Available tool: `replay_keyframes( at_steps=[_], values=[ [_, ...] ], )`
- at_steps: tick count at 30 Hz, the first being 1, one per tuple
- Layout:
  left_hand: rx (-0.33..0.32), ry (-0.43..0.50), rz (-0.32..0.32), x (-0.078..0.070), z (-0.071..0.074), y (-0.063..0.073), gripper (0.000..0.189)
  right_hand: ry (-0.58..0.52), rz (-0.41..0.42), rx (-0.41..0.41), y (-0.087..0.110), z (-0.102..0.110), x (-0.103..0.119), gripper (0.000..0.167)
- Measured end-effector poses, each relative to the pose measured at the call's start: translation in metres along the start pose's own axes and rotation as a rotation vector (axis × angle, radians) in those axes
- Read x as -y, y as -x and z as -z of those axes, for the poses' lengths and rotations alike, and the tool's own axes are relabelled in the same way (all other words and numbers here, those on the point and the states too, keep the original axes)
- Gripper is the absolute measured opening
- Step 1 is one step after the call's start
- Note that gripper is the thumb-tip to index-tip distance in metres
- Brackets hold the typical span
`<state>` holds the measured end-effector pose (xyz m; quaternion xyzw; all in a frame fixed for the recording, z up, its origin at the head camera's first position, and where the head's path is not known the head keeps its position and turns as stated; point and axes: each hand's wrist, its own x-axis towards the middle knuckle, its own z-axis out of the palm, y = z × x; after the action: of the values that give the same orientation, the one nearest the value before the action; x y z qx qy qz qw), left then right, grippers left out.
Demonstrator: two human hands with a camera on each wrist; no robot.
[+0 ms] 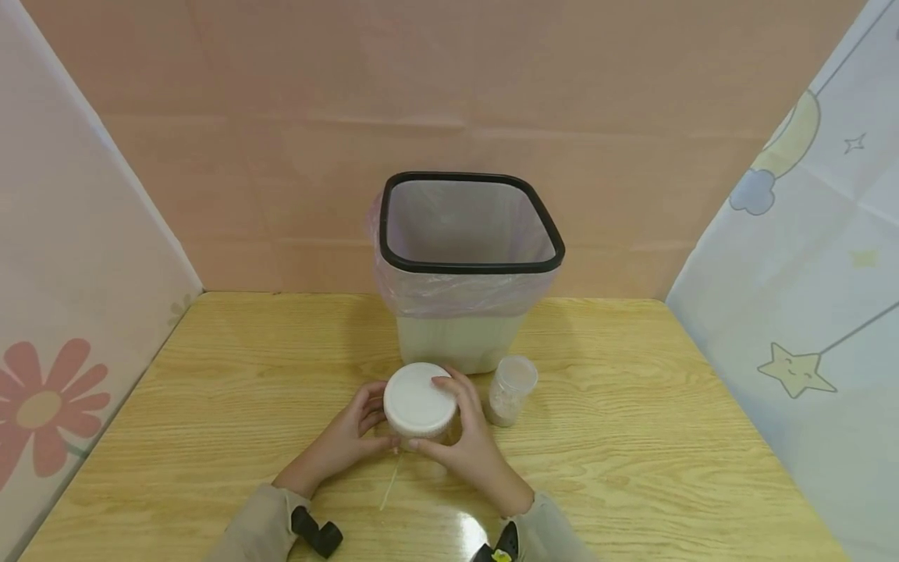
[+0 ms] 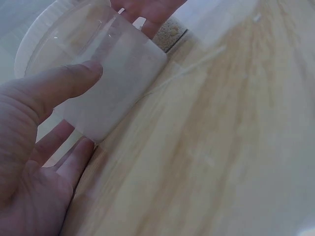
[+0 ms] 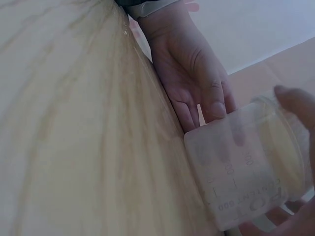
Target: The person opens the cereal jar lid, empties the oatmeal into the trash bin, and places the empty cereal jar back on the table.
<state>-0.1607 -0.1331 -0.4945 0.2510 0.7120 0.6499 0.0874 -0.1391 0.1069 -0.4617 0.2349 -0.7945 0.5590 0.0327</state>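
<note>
A translucent plastic jar (image 1: 420, 400) with a round white lid stands upright on the table, in front of the bin. My left hand (image 1: 351, 428) grips its left side, thumb at the front and fingers round the back, as the jar body (image 2: 123, 73) in the left wrist view confirms. From the right, my right hand (image 1: 469, 437) holds the jar near the top, thumb in front and a finger over the lid's edge. Measuring marks and lettering show on the jar wall (image 3: 236, 177) in the right wrist view. Just right of that hand stands a small clear container (image 1: 511, 389) with beige grainy contents.
Close behind the jar stands a pale bin (image 1: 456, 339) with a black square rim and a pinkish liner bag. A thin pale strip (image 1: 389, 482) lies on the wooden table (image 1: 667, 437) in front of the jar. Printed cloths hang on three sides.
</note>
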Motion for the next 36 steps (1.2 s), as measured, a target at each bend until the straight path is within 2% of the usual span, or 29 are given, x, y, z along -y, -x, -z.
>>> replay_keyframes(
  at_steps=[6, 12, 21, 24, 27, 32, 36],
  values=[
    [-0.006, -0.006, 0.010, -0.001, 0.000, -0.001, 0.080, -0.118, -0.004, 0.001, -0.002, 0.007, -0.006, 0.080],
    [-0.014, -0.007, 0.022, -0.003, 0.000, -0.001, 0.082, -0.154, 0.010, 0.015, -0.003, 0.011, -0.012, 0.080],
    [-0.010, -0.013, 0.014, -0.002, 0.001, -0.001, 0.081, -0.206, -0.071, 0.002, -0.002, 0.011, -0.012, 0.082],
    [-0.012, -0.013, 0.011, -0.001, 0.000, -0.001, 0.081, -0.221, -0.073, 0.002, -0.001, 0.010, -0.015, 0.085],
    [-0.017, -0.007, 0.015, 0.000, 0.000, -0.001, 0.081, -0.211, -0.032, 0.000, -0.001, 0.011, -0.018, 0.083],
    [-0.017, 0.011, 0.049, -0.002, 0.000, 0.000, 0.083, -0.199, 0.086, 0.007, 0.000, 0.012, -0.024, 0.068],
    [-0.015, 0.019, 0.059, -0.003, 0.001, -0.001, 0.083, -0.220, 0.137, 0.029, -0.002, 0.013, -0.027, 0.063]
  ],
)
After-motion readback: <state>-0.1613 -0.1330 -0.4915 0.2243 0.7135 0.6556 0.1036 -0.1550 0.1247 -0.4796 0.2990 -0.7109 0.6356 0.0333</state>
